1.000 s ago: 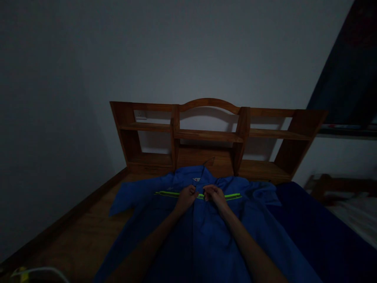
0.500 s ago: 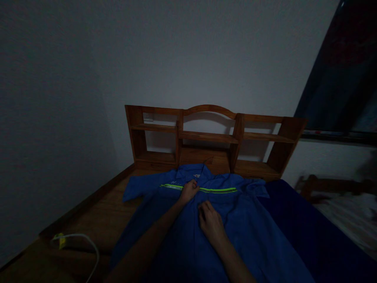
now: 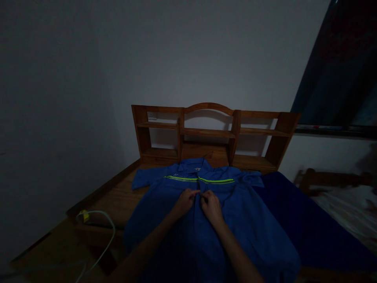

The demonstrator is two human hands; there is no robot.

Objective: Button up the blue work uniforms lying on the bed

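A blue short-sleeved shirt (image 3: 165,200) lies spread face up, its collar toward the shelf and a yellow-green stripe across the chest. Just below that stripe, at the front opening, my left hand (image 3: 187,199) pinches the cloth on the left side of the placket. Close beside it, my right hand (image 3: 210,202) has its fingers closed on the placket's other edge. The fingertips of both hands nearly meet. Any button between them is too small and dark to make out.
Behind the shirt stands a wooden shelf headboard (image 3: 206,131) against the wall. A dark blue cloth (image 3: 297,220) lies to the right on the wooden surface (image 3: 123,196). A pale cable (image 3: 110,220) with a yellow tag hangs at the left edge. The room is dim.
My left hand has come down from the chest stripe to below it. My right hand has moved slightly up, and the hands now meet at the placket. The view has shifted a little.
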